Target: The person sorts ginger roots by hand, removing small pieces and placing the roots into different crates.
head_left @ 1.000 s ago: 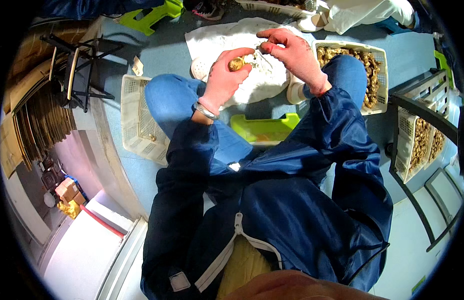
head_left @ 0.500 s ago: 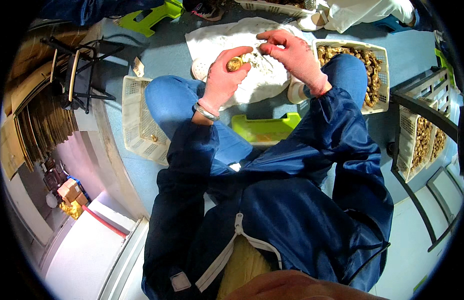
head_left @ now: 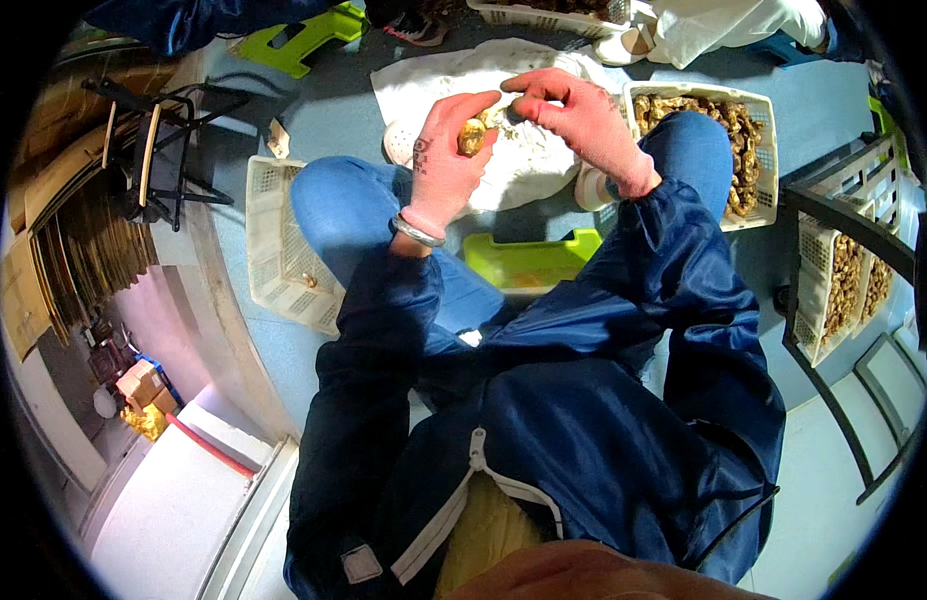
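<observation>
Grasping a knobbly golden-brown piece (head_left: 472,138) over the white cloth (head_left: 529,178), the left hand (head_left: 449,162) had its gloved fingers curled around it; whether the right hand (head_left: 592,122), close beside, pinched anything I could not tell. This piece seemed unfinished; brown pieces (head_left: 746,172) crowding the right crate (head_left: 770,150) were perhaps left, while the left crate (head_left: 274,228) showed one small piece (head_left: 310,281).

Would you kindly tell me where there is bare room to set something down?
Bare blue floor lies between the white cloth, far green stool and left knee; the left crate, holding a small piece, has room. The right crate is crowded with brown pieces.
</observation>
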Action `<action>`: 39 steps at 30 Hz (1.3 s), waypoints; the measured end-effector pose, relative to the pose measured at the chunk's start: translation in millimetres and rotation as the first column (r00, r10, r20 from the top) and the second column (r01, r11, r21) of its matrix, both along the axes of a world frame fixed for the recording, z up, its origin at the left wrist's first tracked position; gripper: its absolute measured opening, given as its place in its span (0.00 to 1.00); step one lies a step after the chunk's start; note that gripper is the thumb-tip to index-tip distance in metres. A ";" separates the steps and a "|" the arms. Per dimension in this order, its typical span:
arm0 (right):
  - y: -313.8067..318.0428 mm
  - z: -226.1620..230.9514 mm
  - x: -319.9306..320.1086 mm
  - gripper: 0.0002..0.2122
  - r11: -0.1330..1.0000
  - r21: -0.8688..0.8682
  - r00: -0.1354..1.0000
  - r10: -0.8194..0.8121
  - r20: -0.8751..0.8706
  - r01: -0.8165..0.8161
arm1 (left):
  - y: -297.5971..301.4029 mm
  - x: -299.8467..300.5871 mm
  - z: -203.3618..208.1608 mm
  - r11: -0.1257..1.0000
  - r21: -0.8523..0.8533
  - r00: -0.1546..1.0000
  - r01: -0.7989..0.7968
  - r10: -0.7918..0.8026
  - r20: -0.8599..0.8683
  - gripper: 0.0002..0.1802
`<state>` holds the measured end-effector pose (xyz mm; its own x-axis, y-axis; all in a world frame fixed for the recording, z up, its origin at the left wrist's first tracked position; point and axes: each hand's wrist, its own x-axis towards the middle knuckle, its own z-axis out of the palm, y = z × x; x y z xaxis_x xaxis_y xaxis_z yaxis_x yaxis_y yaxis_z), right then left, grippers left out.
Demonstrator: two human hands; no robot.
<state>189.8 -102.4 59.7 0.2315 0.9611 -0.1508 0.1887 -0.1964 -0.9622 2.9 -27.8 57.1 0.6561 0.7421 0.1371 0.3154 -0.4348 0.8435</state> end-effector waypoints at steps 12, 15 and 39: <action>-1.0 -1.9 10.5 0.14 0.997 0.060 0.997 -0.038 -0.070 0.043 | 0.8 2.9 -1.7 0.977 0.210 0.999 0.028 -0.022 -0.031 0.23; 0.4 6.3 -0.4 0.14 1.000 -0.013 0.996 0.025 -0.082 -0.026 | 3.4 -1.8 -3.4 0.970 0.240 0.998 0.043 -0.032 -0.051 0.23; -0.2 1.2 3.4 0.15 0.998 0.062 0.990 -0.023 -0.139 0.032 | 1.3 -0.5 -8.4 0.959 -0.283 0.996 -0.032 0.055 0.076 0.21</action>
